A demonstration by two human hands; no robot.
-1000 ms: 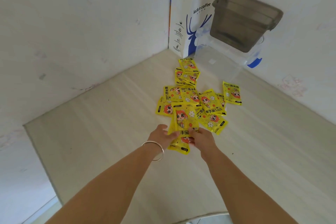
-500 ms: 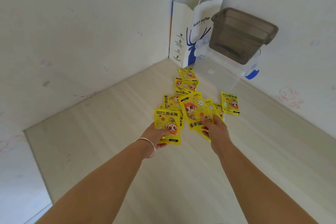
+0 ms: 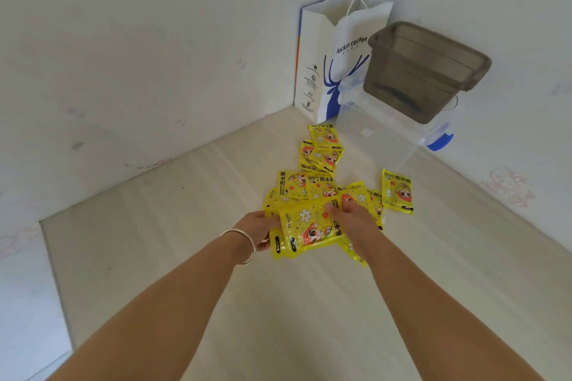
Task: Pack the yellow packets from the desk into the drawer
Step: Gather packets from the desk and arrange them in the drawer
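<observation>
Fingers of left hand and right hand pinch opposite edges of a small stack of glossy yellow cartoon-printed packets, likely squaring it. More loose packets lie beyond on the pale wooden bench. No drawer visible.

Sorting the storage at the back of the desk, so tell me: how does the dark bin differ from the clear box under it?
The dark bin is smoky brown and see-through only dimly; the clear box is nearly colourless. The dark bin sits on top, tilted against the wall; the clear box rests on the desk. The clear box has a blue clip; the dark bin shows none. Both are plastic, and no yellow packets show in either.
</observation>
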